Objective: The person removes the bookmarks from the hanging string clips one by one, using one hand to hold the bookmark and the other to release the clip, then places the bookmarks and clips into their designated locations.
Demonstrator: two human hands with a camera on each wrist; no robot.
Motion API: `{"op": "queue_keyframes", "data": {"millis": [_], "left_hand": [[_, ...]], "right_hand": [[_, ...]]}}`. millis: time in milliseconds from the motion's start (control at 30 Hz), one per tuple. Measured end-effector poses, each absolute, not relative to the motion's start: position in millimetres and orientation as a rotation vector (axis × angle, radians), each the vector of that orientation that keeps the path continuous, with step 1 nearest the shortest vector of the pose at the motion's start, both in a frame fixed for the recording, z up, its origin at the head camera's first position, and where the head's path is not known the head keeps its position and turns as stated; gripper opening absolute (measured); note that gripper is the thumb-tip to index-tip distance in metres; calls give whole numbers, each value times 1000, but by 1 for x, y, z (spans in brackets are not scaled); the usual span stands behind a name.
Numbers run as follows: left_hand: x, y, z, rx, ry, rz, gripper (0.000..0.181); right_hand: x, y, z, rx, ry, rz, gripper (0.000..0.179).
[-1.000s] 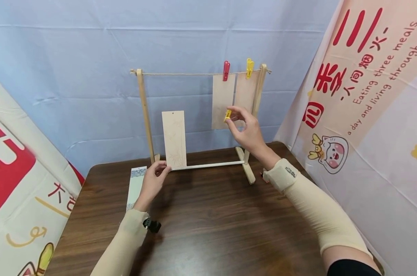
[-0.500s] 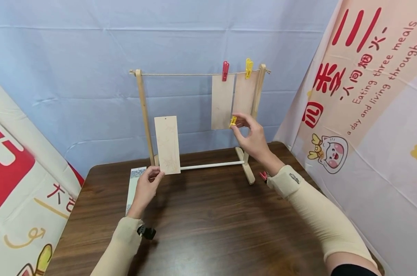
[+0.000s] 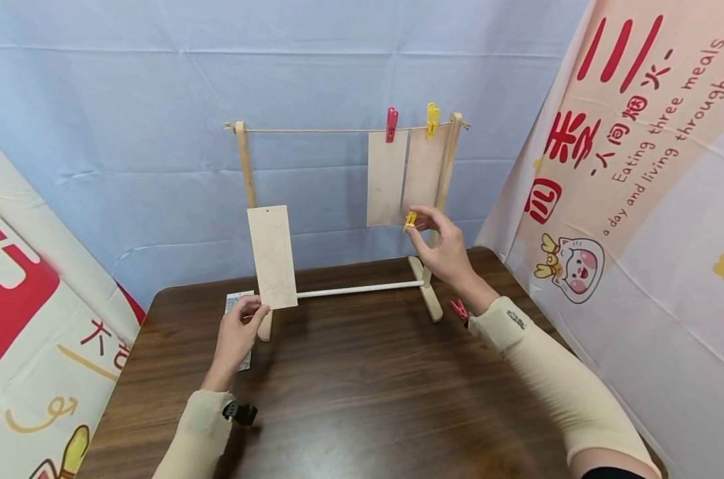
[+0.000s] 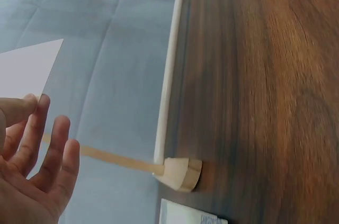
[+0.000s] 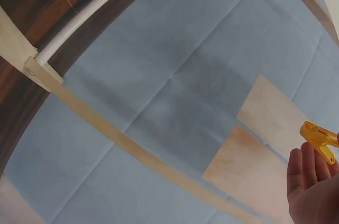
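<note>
My left hand (image 3: 236,336) pinches the lower left corner of a pale bookmark card (image 3: 273,256), held up in front of the rack's left post. The card has a small hole at its top and faint line drawing. In the left wrist view, thumb and forefinger grip the card's corner (image 4: 33,68). My right hand (image 3: 445,246) pinches a yellow clothespin (image 3: 410,221) just below two hanging cards; the right wrist view shows this clothespin (image 5: 320,138) at the fingertips. A red clothespin (image 3: 391,125) and another yellow clothespin (image 3: 433,120) fasten those hanging cards (image 3: 387,179) to the string.
The wooden rack (image 3: 451,159) has a string (image 3: 314,130) across its top and a white bar (image 3: 362,289) low down. A blue-patterned card (image 3: 245,362) lies behind my left hand on the brown table (image 3: 362,386). Another red clothespin (image 3: 459,309) lies near my right wrist.
My left hand has moved left and down with the card, from right of the rack's left post to in front of it. My right hand has drifted slightly right and down with the yellow clothespin.
</note>
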State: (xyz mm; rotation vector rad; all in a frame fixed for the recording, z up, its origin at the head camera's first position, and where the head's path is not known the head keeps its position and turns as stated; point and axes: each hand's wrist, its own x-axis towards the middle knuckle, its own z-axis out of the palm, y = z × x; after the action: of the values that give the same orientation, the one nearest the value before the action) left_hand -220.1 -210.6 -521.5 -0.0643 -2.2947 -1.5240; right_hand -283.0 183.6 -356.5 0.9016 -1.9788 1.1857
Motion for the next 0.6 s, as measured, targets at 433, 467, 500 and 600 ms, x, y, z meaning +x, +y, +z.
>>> {"op": "queue_keyframes", "data": {"millis": [433, 467, 500, 600], "left_hand": [[-205, -235, -523, 29, -2342, -1432, 26], [-204, -236, -523, 29, -2342, -1428, 25], [-203, -238, -524, 26, -2340, -1427, 24], [-200, -243, -526, 19, -2342, -1417, 23]], "right_hand": [[-286, 195, -375, 897, -1990, 1219, 41], [-286, 196, -377, 894, -1992, 1220, 41], [-286, 197, -379, 892, -1994, 1219, 42], [-285, 200, -383, 876, -2000, 1223, 42]]}}
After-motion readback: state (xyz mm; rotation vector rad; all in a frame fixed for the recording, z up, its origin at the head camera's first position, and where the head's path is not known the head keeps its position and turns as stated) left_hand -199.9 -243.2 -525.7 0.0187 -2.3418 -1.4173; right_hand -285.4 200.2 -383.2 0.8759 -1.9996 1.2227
